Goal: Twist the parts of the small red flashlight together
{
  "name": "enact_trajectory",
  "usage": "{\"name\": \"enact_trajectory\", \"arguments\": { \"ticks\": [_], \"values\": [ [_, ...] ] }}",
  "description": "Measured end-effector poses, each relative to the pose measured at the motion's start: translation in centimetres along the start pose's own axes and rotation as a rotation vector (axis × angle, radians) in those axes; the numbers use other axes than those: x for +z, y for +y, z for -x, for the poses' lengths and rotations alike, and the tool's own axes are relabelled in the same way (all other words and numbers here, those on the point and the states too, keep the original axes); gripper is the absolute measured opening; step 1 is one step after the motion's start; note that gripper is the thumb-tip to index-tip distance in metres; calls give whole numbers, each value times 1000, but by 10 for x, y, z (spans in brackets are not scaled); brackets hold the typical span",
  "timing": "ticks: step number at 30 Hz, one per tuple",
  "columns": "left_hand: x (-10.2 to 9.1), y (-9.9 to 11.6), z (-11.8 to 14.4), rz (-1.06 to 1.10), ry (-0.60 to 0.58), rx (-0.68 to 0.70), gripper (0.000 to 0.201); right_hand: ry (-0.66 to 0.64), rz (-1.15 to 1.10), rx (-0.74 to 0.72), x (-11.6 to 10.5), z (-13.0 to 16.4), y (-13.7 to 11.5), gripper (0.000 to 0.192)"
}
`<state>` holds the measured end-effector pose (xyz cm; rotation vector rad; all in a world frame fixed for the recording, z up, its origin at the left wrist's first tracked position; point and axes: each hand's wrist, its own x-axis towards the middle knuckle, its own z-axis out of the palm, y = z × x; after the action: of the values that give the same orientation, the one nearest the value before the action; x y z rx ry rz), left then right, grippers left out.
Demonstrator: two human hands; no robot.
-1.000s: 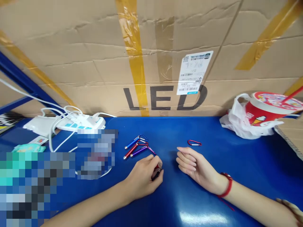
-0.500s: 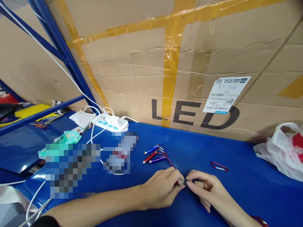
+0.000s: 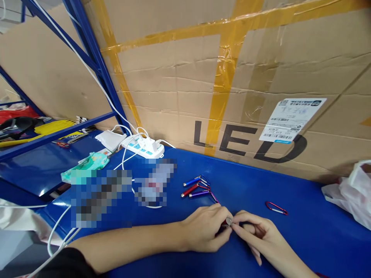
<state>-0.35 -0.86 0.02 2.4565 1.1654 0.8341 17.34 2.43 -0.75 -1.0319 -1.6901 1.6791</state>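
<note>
My left hand (image 3: 204,228) is closed around a small red flashlight (image 3: 228,221), whose round silver end pokes out between thumb and forefinger. Thumb and forefinger of my right hand (image 3: 257,233) are pinched together right at that silver end; whatever tiny part is between them is hidden. Just beyond my left hand lie three more mini flashlights with carabiner clips: a blue one (image 3: 191,182), a red one (image 3: 189,190) and a purple one (image 3: 199,194). A loose red carabiner (image 3: 276,208) rests on the blue table to the right.
A large cardboard box (image 3: 179,88) marked LED stands behind the blue table (image 3: 246,181). Farther left are a white power strip (image 3: 143,147) with cables, a green packet (image 3: 92,166) and pixelated items. A white plastic bag (image 3: 352,193) sits at the right edge.
The view has turned, so the scene sits farther right. My right fingertips have closed in on the flashlight's silver end, where a small gap showed before. My left hand keeps its hold.
</note>
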Motion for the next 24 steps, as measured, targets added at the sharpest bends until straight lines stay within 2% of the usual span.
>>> {"name": "enact_trajectory", "arguments": {
  "ticks": [4, 7, 12, 18, 24],
  "values": [
    [1, 2, 1, -25, 23, 7, 6, -57, 81, 31, -3, -2, 0, 35],
    [1, 3, 2, -56, 26, 47, 8, -76, 113, 1, -4, -1, -4, 34],
    [1, 4, 3, -91, 39, 70, 12, -49, 86, -36, 0, 0, -12, 38],
    [3, 7, 4, -106, 83, 87, 13, -11, 73, -90, 2, 1, -10, 35],
    [5, 6, 4, -91, 85, 74, 12, -34, 63, -16, 1, 1, -7, 36]
  ]
}}
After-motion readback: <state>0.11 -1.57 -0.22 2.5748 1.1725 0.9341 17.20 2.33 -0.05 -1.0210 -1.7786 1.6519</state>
